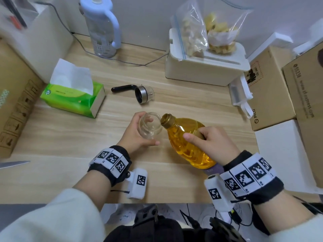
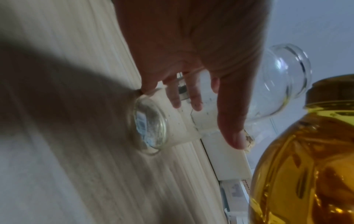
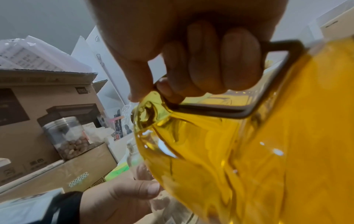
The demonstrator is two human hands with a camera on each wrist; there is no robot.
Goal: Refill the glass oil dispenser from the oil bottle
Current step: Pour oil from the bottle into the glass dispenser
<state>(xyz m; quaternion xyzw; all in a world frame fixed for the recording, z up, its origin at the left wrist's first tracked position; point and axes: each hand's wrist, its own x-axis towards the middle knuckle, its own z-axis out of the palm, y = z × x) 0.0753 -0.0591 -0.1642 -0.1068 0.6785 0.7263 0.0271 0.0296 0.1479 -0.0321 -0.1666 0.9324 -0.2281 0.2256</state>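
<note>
My left hand grips the clear glass oil dispenser, which stands open-mouthed on the wooden table and looks empty. In the left wrist view the dispenser shows between my fingers. My right hand holds the oil bottle by its dark handle. The bottle is full of yellow oil and tilted left, its uncapped gold neck touching the dispenser's rim. I see no oil flowing. The dispenser's black-handled spout lid lies on the table behind it.
A green tissue box sits at the left. A blue-handled jug and a white box with snack bags stand at the back. Cardboard boxes line the right side and another the left. A knife blade pokes in at the left edge.
</note>
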